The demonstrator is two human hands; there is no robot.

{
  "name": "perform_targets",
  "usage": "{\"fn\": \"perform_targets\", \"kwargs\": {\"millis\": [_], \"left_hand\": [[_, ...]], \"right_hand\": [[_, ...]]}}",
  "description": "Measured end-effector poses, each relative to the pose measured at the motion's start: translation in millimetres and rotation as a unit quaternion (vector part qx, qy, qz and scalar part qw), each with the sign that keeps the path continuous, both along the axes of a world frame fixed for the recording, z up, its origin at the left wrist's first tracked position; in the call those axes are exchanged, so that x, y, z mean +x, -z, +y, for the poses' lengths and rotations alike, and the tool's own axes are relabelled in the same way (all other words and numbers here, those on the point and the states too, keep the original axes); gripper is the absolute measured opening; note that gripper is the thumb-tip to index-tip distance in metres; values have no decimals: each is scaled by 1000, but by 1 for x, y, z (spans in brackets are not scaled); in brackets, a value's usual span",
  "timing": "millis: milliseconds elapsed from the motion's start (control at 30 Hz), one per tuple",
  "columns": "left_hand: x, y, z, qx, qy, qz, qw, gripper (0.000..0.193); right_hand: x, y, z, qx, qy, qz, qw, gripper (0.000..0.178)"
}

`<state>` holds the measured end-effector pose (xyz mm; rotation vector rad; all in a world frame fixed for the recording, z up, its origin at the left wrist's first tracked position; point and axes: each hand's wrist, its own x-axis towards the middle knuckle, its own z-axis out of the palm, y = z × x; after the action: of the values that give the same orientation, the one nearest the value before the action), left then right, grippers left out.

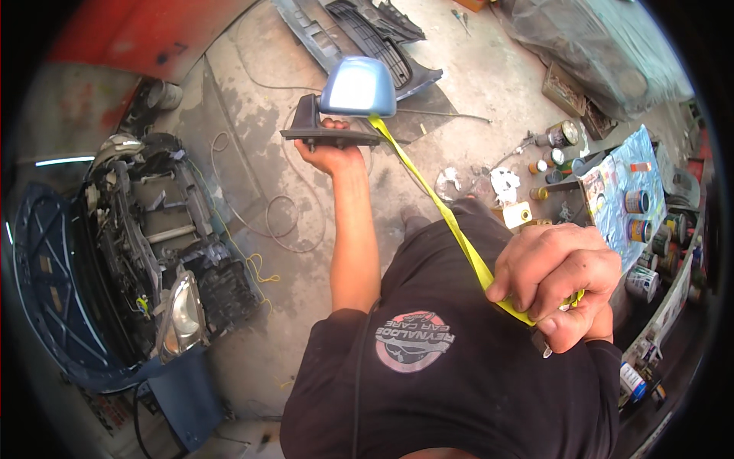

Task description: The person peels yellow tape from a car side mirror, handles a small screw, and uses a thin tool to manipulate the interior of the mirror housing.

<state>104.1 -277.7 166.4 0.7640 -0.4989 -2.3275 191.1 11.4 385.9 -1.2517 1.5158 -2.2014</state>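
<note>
1. Both hands were grasping: the left hand [330, 158] was curled around the black base of a blue car mirror [358, 88], with its palm beneath.
2. The right hand [563, 281] was tightly closed on one end of a yellow strip [453, 222], which ran taut to the mirror's lower edge.
3. The mirror was held up above the concrete floor [304, 268], below a loose bumper [306, 23] in view.
4. Floor spread between the left forearm and the opened car front [164, 229], well apart.
5. A foil-covered counter [609, 191] bearing cans [636, 202] stood beyond the right hand.
</note>
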Motion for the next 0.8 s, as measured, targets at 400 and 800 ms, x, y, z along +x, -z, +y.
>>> {"fn": "perform_targets", "kwargs": {"millis": [400,800], "left_hand": [[7,-13,16,-134,45,103,985,50],[1,-6,18,-237,-3,0,971,39]], "right_hand": [[-5,-7,54,-85,92,-13,992,22],[0,-34,84,-83,90,34,992,22]]}}
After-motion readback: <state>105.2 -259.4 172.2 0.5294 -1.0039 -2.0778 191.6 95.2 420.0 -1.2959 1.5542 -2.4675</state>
